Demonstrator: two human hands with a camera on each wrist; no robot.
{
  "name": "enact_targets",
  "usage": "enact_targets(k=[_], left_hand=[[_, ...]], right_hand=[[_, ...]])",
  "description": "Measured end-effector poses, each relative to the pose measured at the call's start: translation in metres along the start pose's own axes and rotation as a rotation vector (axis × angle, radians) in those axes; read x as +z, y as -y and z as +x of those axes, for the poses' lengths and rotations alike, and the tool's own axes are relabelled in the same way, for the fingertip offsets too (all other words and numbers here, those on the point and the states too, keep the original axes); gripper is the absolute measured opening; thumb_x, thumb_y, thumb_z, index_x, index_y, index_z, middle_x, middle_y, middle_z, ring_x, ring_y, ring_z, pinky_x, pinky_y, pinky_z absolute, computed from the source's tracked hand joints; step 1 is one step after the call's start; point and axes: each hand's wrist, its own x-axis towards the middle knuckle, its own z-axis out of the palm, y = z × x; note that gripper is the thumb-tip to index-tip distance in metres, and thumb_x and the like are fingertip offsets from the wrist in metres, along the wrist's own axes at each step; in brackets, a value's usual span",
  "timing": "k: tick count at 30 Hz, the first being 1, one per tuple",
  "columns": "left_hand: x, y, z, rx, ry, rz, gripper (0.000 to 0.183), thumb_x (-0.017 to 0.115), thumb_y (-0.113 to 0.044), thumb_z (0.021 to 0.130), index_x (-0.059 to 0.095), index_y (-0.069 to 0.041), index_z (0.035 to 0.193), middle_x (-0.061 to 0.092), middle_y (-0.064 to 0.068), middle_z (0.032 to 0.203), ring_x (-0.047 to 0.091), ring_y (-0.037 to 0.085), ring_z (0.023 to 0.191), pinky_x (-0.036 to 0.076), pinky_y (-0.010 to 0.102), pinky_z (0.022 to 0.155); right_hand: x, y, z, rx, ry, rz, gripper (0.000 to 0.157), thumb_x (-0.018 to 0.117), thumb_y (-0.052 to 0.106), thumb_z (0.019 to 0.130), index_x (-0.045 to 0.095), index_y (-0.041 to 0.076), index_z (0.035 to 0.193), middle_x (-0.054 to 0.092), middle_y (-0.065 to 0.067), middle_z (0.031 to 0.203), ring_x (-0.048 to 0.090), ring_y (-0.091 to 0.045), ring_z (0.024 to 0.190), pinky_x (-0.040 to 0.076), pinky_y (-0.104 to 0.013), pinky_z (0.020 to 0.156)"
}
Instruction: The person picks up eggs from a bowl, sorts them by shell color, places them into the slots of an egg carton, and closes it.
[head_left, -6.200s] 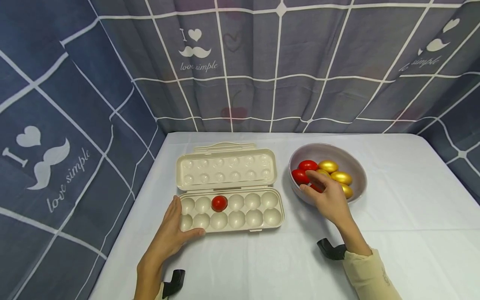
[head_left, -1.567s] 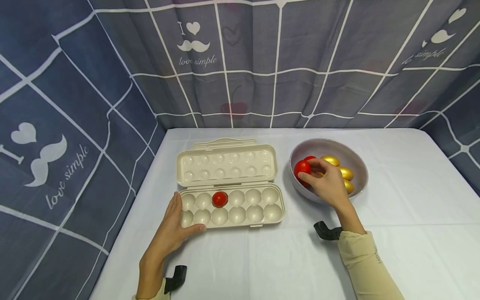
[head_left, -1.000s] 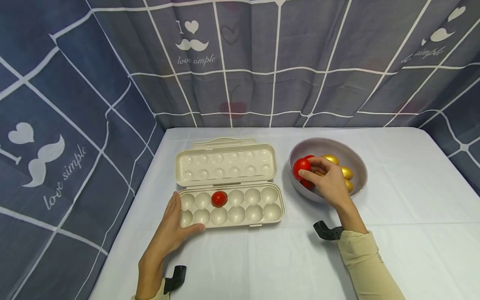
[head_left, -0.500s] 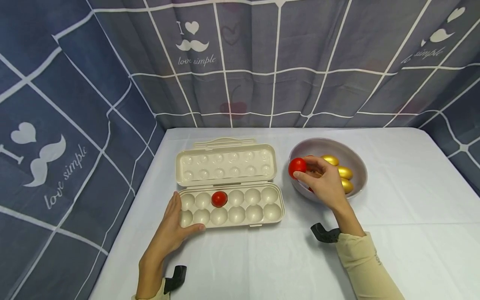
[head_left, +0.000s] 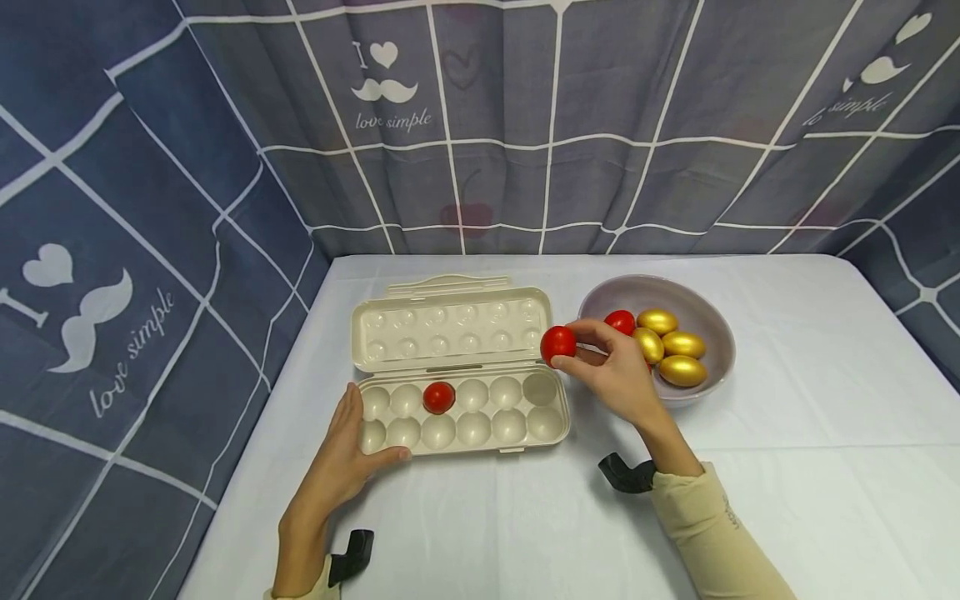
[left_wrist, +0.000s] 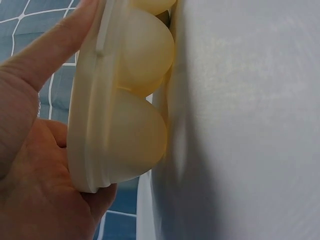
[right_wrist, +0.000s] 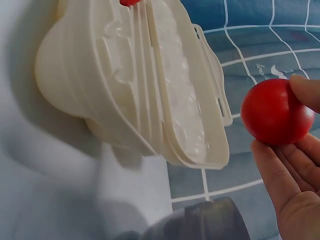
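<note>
So, a big dark cloth (head_left: 510,125) is hanging at the back, and a white worktop (head_left: 480,517) is spreading out below. On it, an egg box (head_left: 474,354) is lying open with its lid folded back, and a round bowl (head_left: 716,350) is sitting to the right. The left hand (head_left: 341,454) is pressing on the box's left end: its fingers are lying straight along the side, and its thumb is reaching along the front. The right hand (head_left: 611,367) is pinching a red egg (head_left: 557,345) tight between thumb and fingers. That egg is hanging over or just beside the box's right end, not touching it. Gold eggs (head_left: 683,371) and another red one (head_left: 620,322) are resting in the bowl. One more red egg (head_left: 438,397) is sitting in the far row, third hollow from the left. It seems the step is bringing a red egg across to the box. The next move is probably calling for choosing a free hollow, lowering the egg gently, then letting go.
</note>
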Motion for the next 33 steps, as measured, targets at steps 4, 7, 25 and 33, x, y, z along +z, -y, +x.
enact_targets(k=[4,7,25,33], left_hand=[[0.0,0.0,0.0,-0.003,0.002,0.004,0.126,0.086,-0.04,0.075,0.0,0.01,0.153,-0.004,0.029,0.16,-0.004,0.043,0.147,0.007,0.06,0.115],[0.001,0.001,0.001,0.001,0.002,0.004,0.127,0.086,-0.04,0.075,0.0,0.01,0.153,-0.004,0.028,0.16,-0.004,0.042,0.147,0.006,0.06,0.115],[-0.002,0.003,0.0,0.003,-0.001,0.004,0.127,0.086,-0.04,0.074,0.0,0.01,0.153,-0.004,0.028,0.16,-0.004,0.042,0.147,0.006,0.06,0.115],[0.0,0.004,0.0,0.0,-0.001,0.0,0.128,0.087,-0.04,0.073,0.0,0.009,0.153,-0.004,0.028,0.16,-0.004,0.042,0.147,0.007,0.061,0.114]], right_hand=[[0.005,-0.003,0.0,-0.031,0.023,-0.033,0.036,0.081,0.003,0.081,0.067,-0.003,0.112,0.067,-0.014,0.109,0.063,-0.024,0.102,0.052,-0.033,0.092],[0.008,-0.005,-0.001,-0.03,0.045,-0.039,0.036,0.081,0.003,0.081,0.066,-0.003,0.113,0.066,-0.015,0.11,0.064,-0.027,0.103,0.052,-0.032,0.092],[0.033,-0.005,-0.003,0.024,0.101,0.098,0.042,0.077,-0.008,0.079,0.06,-0.009,0.117,0.061,-0.024,0.113,0.064,-0.039,0.102,0.055,-0.031,0.084],[0.044,-0.005,-0.004,0.039,0.134,0.102,0.038,0.077,-0.005,0.079,0.062,-0.007,0.114,0.063,-0.022,0.111,0.064,-0.038,0.102,0.054,-0.031,0.087]])
